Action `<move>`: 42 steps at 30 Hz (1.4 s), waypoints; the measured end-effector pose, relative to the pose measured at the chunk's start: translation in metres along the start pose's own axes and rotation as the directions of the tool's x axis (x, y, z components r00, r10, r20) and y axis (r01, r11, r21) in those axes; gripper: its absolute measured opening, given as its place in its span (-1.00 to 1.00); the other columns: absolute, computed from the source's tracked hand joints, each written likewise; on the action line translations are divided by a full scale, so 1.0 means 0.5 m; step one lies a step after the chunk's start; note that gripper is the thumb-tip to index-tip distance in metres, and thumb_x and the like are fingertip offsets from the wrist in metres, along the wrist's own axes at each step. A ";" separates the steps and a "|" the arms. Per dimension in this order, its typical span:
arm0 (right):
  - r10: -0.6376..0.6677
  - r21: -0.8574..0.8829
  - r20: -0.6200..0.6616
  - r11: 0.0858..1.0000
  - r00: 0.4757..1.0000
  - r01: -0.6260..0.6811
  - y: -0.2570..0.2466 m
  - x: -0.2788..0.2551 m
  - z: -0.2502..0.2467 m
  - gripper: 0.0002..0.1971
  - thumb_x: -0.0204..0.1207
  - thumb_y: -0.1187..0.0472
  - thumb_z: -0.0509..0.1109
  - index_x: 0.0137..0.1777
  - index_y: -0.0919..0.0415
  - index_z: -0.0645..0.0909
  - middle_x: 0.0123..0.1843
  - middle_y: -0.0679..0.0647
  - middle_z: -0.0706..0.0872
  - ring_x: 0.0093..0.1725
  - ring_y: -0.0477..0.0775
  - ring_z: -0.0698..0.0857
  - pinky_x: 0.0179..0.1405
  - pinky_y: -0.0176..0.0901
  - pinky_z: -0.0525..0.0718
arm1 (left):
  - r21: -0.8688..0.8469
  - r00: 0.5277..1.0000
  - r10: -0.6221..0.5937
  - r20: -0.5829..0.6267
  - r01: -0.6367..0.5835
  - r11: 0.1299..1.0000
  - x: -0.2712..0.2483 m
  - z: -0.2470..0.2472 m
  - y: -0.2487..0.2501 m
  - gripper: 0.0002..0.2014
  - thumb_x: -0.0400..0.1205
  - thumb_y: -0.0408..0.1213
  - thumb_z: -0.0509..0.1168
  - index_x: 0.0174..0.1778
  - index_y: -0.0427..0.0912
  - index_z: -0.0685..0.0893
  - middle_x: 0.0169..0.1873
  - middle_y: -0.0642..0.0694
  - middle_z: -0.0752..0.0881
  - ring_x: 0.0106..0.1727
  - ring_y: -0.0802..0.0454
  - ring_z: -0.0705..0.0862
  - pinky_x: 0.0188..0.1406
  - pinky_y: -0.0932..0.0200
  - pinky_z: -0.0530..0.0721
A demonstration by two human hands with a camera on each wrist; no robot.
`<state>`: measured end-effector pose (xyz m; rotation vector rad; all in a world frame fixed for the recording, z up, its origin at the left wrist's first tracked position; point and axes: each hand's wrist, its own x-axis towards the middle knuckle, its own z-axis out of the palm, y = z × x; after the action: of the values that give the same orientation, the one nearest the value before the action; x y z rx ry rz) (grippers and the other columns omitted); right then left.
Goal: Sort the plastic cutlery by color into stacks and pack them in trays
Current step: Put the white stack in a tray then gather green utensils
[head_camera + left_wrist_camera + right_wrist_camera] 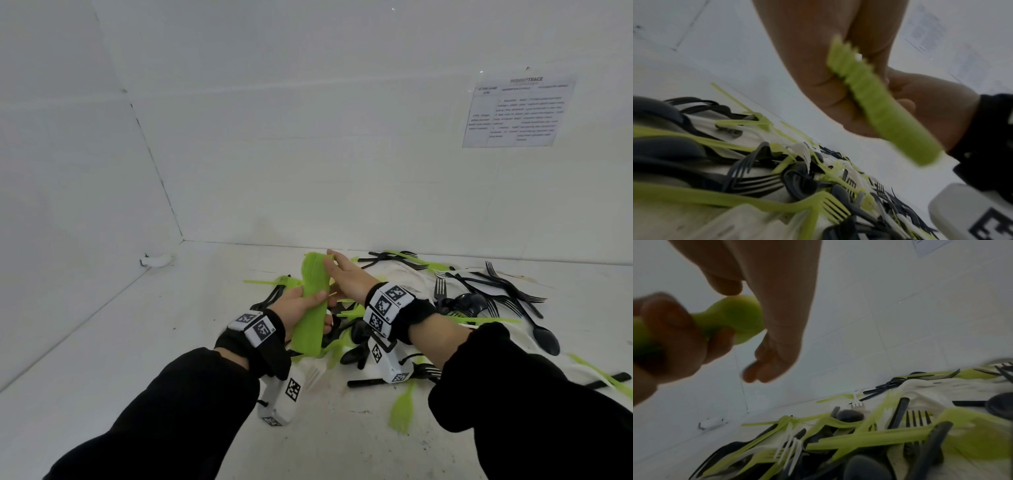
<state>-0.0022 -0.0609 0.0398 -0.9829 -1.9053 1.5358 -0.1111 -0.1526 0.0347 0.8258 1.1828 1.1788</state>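
A stack of nested green spoons [311,301] stands tilted above the white table, bowls up. My left hand [299,306] grips it round the middle, thumb across the front. My right hand [346,274] lies against the bowl end with straight fingers, the thumb touching the front of the bowls. The left wrist view shows the stack's handles [879,107] running past my left palm [818,65]. In the right wrist view the green bowls [735,318] sit between my left fingers [674,337] and my right hand [772,288]. No tray is in view.
A mixed pile of black, green and white cutlery [462,301] lies on the table under and to the right of my hands. A loose green fork [402,409] lies near the front. A paper sheet [517,113] hangs on the back wall. A small white object [156,260] lies at the left wall.
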 end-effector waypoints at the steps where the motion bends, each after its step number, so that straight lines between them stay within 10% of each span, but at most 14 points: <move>1: 0.015 -0.064 -0.043 0.998 0.999 -0.018 0.004 0.007 -0.004 -0.58 0.71 -0.04 -0.01 0.51 0.07 0.23 0.14 0.07 0.61 -0.34 -0.05 0.62 -0.33 -0.27 0.57 | -0.028 0.999 0.015 -0.046 -0.017 0.999 -0.001 -0.006 0.000 -0.89 0.70 -0.40 0.14 -0.08 -0.32 0.53 -0.29 -0.15 0.63 -0.55 0.01 0.64 -0.54 0.16 0.68; 4: 0.014 -0.335 -0.076 0.941 0.997 -0.039 0.035 -0.004 -0.013 -0.73 0.62 0.13 0.22 0.28 0.14 0.51 0.04 0.05 0.62 -0.26 0.00 0.61 -0.20 -0.23 0.56 | -0.103 0.977 0.057 -0.205 -0.080 0.992 -0.002 -0.027 0.000 -0.91 0.71 -0.40 0.14 -0.07 -0.30 0.53 -0.25 -0.16 0.61 -0.60 0.04 0.64 -0.58 0.19 0.68; 10: 0.189 -0.798 0.426 0.540 0.885 0.268 0.111 -0.070 0.029 -0.60 0.53 0.22 0.37 0.38 0.13 0.57 0.39 0.05 0.57 0.38 0.06 0.54 0.31 -0.28 0.43 | -0.101 0.936 0.049 -0.348 -0.089 0.991 -0.003 -0.066 0.009 -0.97 0.62 -0.47 0.27 -0.13 -0.36 0.57 -0.28 -0.20 0.64 -0.60 0.00 0.64 -0.58 0.17 0.69; 14: 0.140 -0.792 0.294 0.590 0.946 0.159 0.098 -0.046 0.028 -0.67 0.56 0.03 0.32 0.18 0.21 0.71 0.16 0.12 0.66 0.23 0.15 0.63 0.26 -0.08 0.58 | -0.091 0.909 0.042 -0.414 -0.087 0.992 0.000 -0.084 0.007 -0.95 0.58 -0.50 0.31 -0.10 -0.42 0.59 -0.35 -0.22 0.63 -0.59 -0.04 0.64 -0.57 0.16 0.69; 18: 0.153 -0.859 0.224 0.497 0.963 0.121 0.094 -0.004 0.015 -0.47 0.60 0.36 0.14 0.59 0.14 0.27 0.62 0.12 0.23 0.60 0.16 0.22 0.57 -0.07 0.24 | -0.105 0.893 0.032 -0.448 -0.088 0.991 0.003 -0.097 0.001 -0.95 0.58 -0.52 0.29 -0.09 -0.43 0.58 -0.33 -0.24 0.63 -0.61 -0.05 0.64 -0.58 0.15 0.69; 21: 0.285 -0.856 0.318 0.496 0.904 0.145 0.093 0.001 0.035 -0.46 0.59 0.40 0.07 0.57 0.11 0.31 0.59 0.14 0.34 0.56 0.15 0.33 0.52 -0.11 0.33 | -0.096 0.888 0.027 -0.459 -0.080 0.992 0.006 -0.106 0.002 -0.97 0.57 -0.53 0.31 -0.15 -0.41 0.58 -0.33 -0.27 0.63 -0.61 -0.07 0.63 -0.60 0.15 0.67; 24: 0.204 -0.818 0.232 0.570 0.951 0.078 0.079 0.026 0.042 -0.60 0.57 0.37 0.09 0.26 0.18 0.65 0.36 0.16 0.60 0.37 0.16 0.55 0.35 -0.11 0.53 | -0.094 0.881 0.020 -0.473 -0.072 0.993 0.012 -0.114 0.008 -0.96 0.57 -0.53 0.30 -0.17 -0.42 0.58 -0.41 -0.30 0.57 -0.67 -0.05 0.61 -0.65 0.19 0.64; 35: 0.225 -0.934 -0.013 0.345 0.974 -0.092 0.098 0.148 0.026 -0.61 0.56 -0.02 0.26 0.13 0.31 0.61 0.16 0.16 0.69 0.13 0.20 0.68 -0.08 -0.10 0.57 | -0.200 0.860 0.002 -0.510 -0.121 0.972 0.032 -0.149 0.024 -0.90 0.59 -0.56 0.23 -0.23 -0.37 0.51 -0.36 -0.27 0.58 -0.67 -0.07 0.55 -0.63 0.19 0.60; 42: 0.219 -0.929 -0.025 0.357 0.975 -0.104 0.095 0.170 0.031 -0.81 0.49 0.15 0.36 -0.05 0.28 0.62 0.05 0.19 0.70 0.10 0.17 0.71 -0.10 -0.12 0.62 | -0.157 0.843 0.002 -0.538 -0.103 0.982 0.044 -0.167 0.016 -0.90 0.61 -0.53 0.23 -0.23 -0.34 0.54 -0.34 -0.26 0.62 -0.63 -0.08 0.59 -0.59 0.15 0.64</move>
<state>-0.0554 0.0012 -0.0148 -1.5842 -2.8899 0.3860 -0.1948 -0.1374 0.0179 0.3928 1.4806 1.6017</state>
